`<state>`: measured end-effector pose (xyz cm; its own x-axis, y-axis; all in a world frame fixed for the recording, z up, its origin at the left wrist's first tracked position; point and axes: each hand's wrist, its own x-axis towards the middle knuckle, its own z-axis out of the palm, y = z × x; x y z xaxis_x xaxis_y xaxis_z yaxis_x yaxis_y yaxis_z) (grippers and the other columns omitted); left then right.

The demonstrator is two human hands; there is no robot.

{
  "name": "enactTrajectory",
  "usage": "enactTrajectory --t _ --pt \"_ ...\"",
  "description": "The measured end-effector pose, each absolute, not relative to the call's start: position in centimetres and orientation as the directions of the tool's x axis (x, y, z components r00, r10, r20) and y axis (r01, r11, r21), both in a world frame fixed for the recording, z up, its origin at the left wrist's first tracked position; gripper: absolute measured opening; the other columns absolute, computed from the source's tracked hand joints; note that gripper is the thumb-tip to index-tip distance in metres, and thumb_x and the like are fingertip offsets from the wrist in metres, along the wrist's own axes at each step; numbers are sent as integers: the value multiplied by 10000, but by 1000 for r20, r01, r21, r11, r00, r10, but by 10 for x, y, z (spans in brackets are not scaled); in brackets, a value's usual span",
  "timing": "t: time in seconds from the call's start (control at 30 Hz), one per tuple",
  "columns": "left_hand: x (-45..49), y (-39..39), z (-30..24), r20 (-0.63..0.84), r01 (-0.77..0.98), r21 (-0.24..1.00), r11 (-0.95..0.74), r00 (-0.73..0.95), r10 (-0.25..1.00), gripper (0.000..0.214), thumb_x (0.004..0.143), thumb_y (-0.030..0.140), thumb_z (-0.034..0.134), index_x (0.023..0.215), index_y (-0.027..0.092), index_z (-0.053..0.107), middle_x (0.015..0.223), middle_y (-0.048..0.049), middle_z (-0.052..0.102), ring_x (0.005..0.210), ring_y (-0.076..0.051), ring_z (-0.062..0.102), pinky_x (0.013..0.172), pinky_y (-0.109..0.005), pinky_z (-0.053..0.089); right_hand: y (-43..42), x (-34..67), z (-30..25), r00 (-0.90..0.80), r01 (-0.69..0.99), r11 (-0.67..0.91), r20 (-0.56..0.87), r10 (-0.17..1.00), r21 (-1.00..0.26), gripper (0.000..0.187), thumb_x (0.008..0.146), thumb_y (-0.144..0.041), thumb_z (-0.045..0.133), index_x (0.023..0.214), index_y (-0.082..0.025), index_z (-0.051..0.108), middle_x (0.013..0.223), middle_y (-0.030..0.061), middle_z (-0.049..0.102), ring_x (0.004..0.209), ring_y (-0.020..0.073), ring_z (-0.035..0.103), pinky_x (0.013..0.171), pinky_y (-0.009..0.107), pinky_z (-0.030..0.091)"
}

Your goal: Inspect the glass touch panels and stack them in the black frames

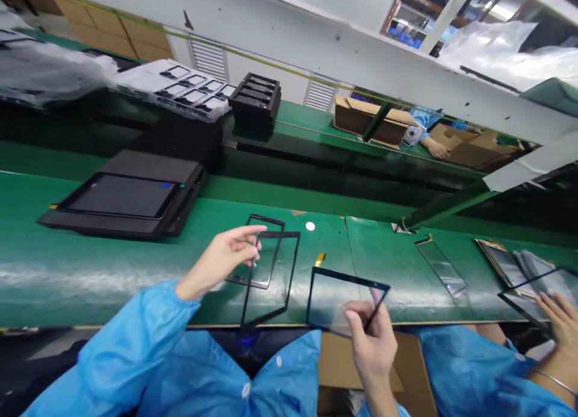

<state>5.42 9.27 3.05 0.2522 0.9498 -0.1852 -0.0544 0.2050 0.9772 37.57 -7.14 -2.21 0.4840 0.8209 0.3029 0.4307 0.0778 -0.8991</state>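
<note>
My left hand (223, 254) pinches the left edge of a clear glass panel with a black border (279, 278), holding it raised and tilted above the bench edge. Behind it, a second black-bordered panel (267, 219) lies on the green bench, partly covered by the held one and my fingers. My right hand (376, 339) grips another black-bordered touch glass panel (336, 296) at its lower right corner. An orange flex tail (320, 260) sticks up from that panel's top edge. The two held panels are apart.
At left, a tablet-like screen (120, 194) rests on stacked black foam trays (112, 223). A narrow glass panel (441, 266) and a stack of panels (501, 263) lie to the right. There a co-worker's hand (560, 321) holds a black-bordered panel. A shelf post (445, 203) stands behind.
</note>
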Motion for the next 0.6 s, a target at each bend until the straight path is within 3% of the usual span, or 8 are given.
enactTrajectory --t 0.1,0.2,0.6 --pt "73 70 32 -163 -159 962 221 311 936 469 800 270 856 1263 220 798 895 -29 713 712 -145 694 620 -233 584 -61 342 -21 467 113 59 105 878 -992 723 877 -319 829 1545 -237 564 883 23 742 718 162 696 648 272 606" --pt "82 57 33 -156 -198 953 230 331 931 443 820 252 845 1259 216 810 896 -44 732 731 -154 695 634 -240 589 -60 324 -27 442 -43 26 4 897 -999 745 834 -284 860 1526 -257 587 954 42 764 734 159 692 664 278 604" --pt "89 41 38 -130 -234 950 206 303 944 390 811 165 826 1199 202 843 857 -55 781 727 -156 684 649 -231 588 -57 312 -25 426 -145 -39 -97 900 -989 787 802 -318 883 1525 -234 586 902 25 717 581 134 607 499 252 544"
